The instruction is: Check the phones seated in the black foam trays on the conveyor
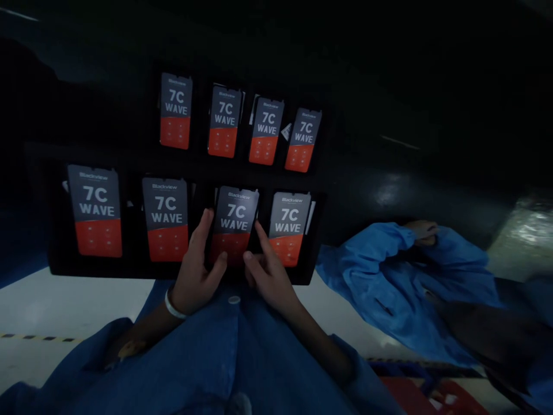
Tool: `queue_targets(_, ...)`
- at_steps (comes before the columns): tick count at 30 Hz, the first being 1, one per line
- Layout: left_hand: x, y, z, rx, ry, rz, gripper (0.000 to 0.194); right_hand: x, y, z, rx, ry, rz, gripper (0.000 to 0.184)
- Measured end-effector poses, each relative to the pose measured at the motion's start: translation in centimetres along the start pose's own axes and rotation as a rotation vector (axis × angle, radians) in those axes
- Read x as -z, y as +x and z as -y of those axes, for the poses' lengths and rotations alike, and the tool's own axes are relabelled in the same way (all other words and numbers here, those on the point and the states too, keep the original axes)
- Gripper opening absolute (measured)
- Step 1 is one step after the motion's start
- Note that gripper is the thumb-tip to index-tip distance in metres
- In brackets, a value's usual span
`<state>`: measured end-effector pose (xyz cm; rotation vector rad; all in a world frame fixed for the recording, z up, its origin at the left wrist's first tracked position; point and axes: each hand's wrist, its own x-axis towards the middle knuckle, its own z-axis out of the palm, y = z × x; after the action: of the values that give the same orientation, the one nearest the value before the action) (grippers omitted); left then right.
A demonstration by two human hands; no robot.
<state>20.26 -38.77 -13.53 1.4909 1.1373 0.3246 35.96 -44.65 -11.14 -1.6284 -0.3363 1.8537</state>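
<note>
In the head view, a smartphone [235, 216] with a grey and orange screen reading "Blackview 7C WAVE" lies between my two hands, at the front row of a black tray [181, 272]. My left hand [199, 268] has its fingers along the phone's left edge and its thumb near the lower screen. On the other side, my right hand [270, 271] rests its index finger against the right edge, thumb bent over the lower corner. Both hands grip the phone by its sides. Whether it is lifted from the tray I cannot tell.
Matching phones flank it: one at the right [290, 227], one at the left [165, 219], and another farther left [95, 210]. Several more form a back row [224, 121]. At the right sits a person in a blue sleeve [371, 253], hands together on the dark table [363, 167].
</note>
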Motion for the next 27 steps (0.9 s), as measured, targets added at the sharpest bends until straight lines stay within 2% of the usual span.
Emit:
queue_targets(13, -0.26, 0.1, 0.0, -0.043, 0.065, -0.017, 0.072, 0.68, 0.36, -0.52, 0.004, -0.046, -0.002, 0.074)
queue_targets(18, -0.38, 0.48, -0.49, -0.069, 0.117, -0.045, 0.075, 0.85, 0.72, -0.45, -0.035, -0.036, -0.011, 0.073)
queue_targets(27, -0.35, 0.6, -0.72, -0.077, 0.111, -0.055, 0.077, 0.85, 0.78, -0.39, -0.017, -0.036, 0.005, 0.074)
